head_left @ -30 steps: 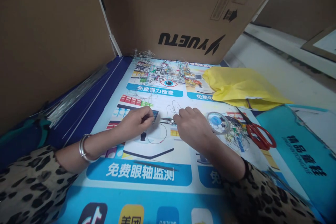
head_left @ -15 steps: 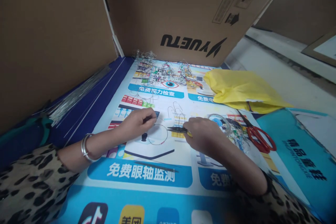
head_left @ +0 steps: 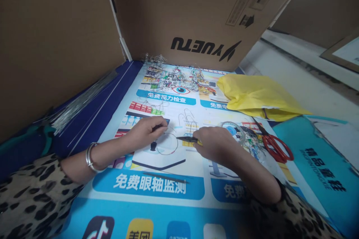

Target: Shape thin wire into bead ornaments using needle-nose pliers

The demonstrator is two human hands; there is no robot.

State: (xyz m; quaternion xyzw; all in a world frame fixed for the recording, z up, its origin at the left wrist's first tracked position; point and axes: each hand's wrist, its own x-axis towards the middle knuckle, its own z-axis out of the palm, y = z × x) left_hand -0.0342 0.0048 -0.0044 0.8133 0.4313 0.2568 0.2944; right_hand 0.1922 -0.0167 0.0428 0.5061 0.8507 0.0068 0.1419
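Note:
Between the thumb and fingers of my left hand (head_left: 151, 130) is pinched a thin wire loop (head_left: 168, 154), which hangs as a ring with a small red bit low on its right side. My right hand (head_left: 213, 142) is wrapped around a pair of pliers (head_left: 186, 139) with slim dark jaws and yellow on the grip. The jaw tips point left and meet the right edge of the loop; whether they clamp the wire is too small to tell. Several bent wires (head_left: 187, 116) lie just beyond the pliers.
A printed sheet (head_left: 179, 203) covers the table. Tangled wire pieces (head_left: 196, 76) lie at the back before a cardboard box (head_left: 168, 11). Straight wires (head_left: 81, 104) lie left. At right are a tape roll (head_left: 239, 134), red-handled scissors (head_left: 277, 148) and a yellow bag (head_left: 252, 93).
The pliers in my right hand have shifted very slightly left, about in step with a small shift of the whole view. Both hands keep their grips.

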